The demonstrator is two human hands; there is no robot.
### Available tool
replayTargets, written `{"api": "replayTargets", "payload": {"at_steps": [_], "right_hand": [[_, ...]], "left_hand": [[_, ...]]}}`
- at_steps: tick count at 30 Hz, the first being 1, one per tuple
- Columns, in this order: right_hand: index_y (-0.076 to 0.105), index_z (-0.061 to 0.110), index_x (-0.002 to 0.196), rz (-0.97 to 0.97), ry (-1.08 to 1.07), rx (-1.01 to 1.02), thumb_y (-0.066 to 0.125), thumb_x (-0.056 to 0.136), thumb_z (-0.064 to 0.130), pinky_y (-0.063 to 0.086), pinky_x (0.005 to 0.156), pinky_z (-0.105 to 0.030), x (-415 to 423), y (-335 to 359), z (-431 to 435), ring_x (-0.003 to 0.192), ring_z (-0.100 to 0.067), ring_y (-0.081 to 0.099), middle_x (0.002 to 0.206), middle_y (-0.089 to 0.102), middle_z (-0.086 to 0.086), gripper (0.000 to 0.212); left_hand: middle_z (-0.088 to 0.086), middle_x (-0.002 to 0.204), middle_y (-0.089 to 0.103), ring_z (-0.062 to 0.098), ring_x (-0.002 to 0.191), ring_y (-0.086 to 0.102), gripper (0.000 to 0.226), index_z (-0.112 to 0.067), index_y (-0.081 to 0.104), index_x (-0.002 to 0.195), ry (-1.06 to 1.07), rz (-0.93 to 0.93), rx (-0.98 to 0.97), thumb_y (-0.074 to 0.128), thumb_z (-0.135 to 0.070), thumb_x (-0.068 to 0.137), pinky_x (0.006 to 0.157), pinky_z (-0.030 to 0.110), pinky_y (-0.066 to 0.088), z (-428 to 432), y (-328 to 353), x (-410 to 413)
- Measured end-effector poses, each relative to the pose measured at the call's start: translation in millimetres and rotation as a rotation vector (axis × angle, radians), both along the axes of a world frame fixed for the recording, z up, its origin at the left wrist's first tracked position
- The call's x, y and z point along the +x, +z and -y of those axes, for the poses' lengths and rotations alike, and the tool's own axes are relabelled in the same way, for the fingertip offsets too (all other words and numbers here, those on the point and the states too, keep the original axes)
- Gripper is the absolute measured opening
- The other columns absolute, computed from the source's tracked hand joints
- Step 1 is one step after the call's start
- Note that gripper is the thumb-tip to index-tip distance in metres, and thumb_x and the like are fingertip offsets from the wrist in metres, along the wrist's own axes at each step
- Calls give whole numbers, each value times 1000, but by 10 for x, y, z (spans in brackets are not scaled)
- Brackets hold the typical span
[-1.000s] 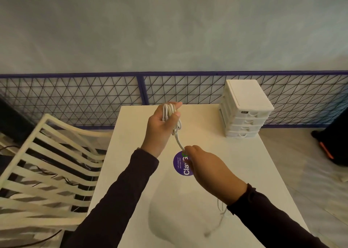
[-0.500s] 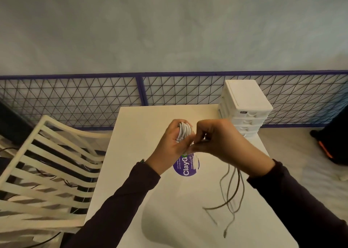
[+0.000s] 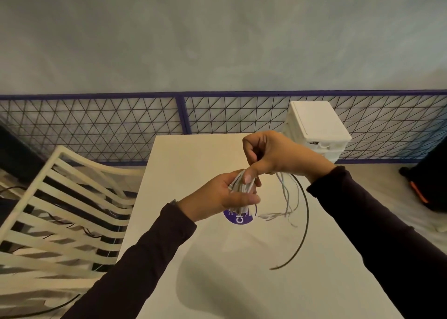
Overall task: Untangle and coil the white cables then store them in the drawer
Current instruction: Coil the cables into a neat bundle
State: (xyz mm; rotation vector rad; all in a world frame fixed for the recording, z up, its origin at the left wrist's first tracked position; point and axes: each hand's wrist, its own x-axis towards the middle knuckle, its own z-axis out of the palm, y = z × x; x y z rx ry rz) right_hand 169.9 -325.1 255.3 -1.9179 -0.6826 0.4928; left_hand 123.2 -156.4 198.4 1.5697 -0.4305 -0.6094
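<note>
Table (image 3: 193,154), white and square, fills the lower middle of the view, with a purple round sticker (image 3: 238,218) on its top and a pale slatted chair (image 3: 60,209) just beside its left edge. A purple-framed wire fence (image 3: 108,122) runs along behind it under a grey wall. At the table's far right corner stands a white drawer unit (image 3: 316,127), its drawers closed as far as the front shows.

Both arms wear dark sleeves and meet above the table's middle. The left hand (image 3: 217,195) is curled around a bundle of coiled white cable (image 3: 242,185); the loops lie across the palm, with the thumb pressed along their lower side and the fingers wrapped behind. The right hand (image 3: 278,154) sits just above and to the right, closed in a loose fist, its thumb tip resting on the top of the coil. The loose cable tail (image 3: 287,195) drops from under the right fist, well clear of the left hand's fingers, and hangs blurred in several pale strands with one darker curved strand sweeping down toward the tabletop. Whether the tail's end touches the table cannot be told.
</note>
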Motion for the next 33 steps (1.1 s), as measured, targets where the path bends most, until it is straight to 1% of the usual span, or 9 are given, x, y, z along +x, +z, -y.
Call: {"api": "replayTargets", "payload": {"at_steps": [2, 5, 9, 14, 18, 21, 25, 29, 33], "right_hand": [[52, 15, 64, -56, -26, 97, 80, 59, 22, 34, 40, -21, 34, -37, 18, 44, -16, 45, 53, 56, -2, 30], [67, 13, 74, -114, -57, 294, 74, 68, 10, 38, 40, -17, 76, -91, 107, 49, -14, 53, 64, 68, -4, 10], [73, 12, 101, -20, -93, 317, 69, 76, 9, 47, 53, -21, 51, -168, 207, 58, -17, 52, 81, 68, -14, 26], [60, 6, 123, 544, -246, 38, 55, 91, 13, 45, 63, -20, -47, -431, 66, 65, -8, 50, 77, 50, 6, 33], [43, 8, 139, 838, -304, -162, 39, 96, 15, 50, 64, -32, -209, -713, -18, 72, -21, 54, 87, 55, -7, 44], [31, 11, 146, 782, -398, -144, 39, 94, 10, 52, 66, -36, -331, -880, -103, 74, -21, 52, 91, 55, -9, 52], [17, 14, 150, 659, -471, -65, 48, 93, 18, 41, 73, -19, -465, -1014, -230, 79, -5, 41, 100, 53, -2, 64], [15, 17, 150, 647, -499, -27, 57, 90, 16, 38, 76, -12, -522, -1048, -266, 85, 1, 38, 112, 54, -6, 73], [12, 22, 149, 684, -485, -33, 51, 91, 20, 39, 87, -15, -548, -1048, -209, 97, -3, 44, 117, 52, -6, 70]], "left_hand": [[-8, 91, 63, 15, 89, 60, 37, -26, 63, 91, 70, -22, -63, 68, -42, 59, 80, 32, 50, -6, -2, -8], [-5, 82, 67, 10, 75, 62, 42, -16, 61, 93, 182, -86, -209, 64, -38, 58, 71, 24, 52, -12, -18, -34], [4, 81, 68, 14, 77, 65, 48, -8, 61, 102, 284, -154, -380, 62, -33, 62, 75, 27, 55, -47, -24, -58], [5, 82, 70, 16, 82, 68, 29, -9, 63, 100, 395, -243, -593, 55, -19, 75, 86, 32, 53, -30, 25, -39], [10, 94, 71, 20, 93, 66, 28, -9, 72, 93, 432, -276, -644, 54, -19, 74, 90, 29, 49, -9, 73, -15], [9, 107, 70, 19, 101, 62, 32, -10, 71, 97, 462, -299, -626, 48, -20, 78, 90, 28, 48, 29, 66, -11], [6, 123, 65, 16, 105, 59, 31, -13, 71, 101, 426, -303, -612, 46, -17, 82, 89, 26, 49, 89, 83, -26], [3, 119, 67, 14, 104, 61, 26, -19, 72, 68, 406, -293, -598, 49, -21, 79, 91, 26, 48, 135, 179, -65], [5, 121, 66, 13, 107, 60, 29, -10, 69, 100, 379, -289, -568, 49, -20, 81, 84, 22, 52, 115, 157, -47]]}}
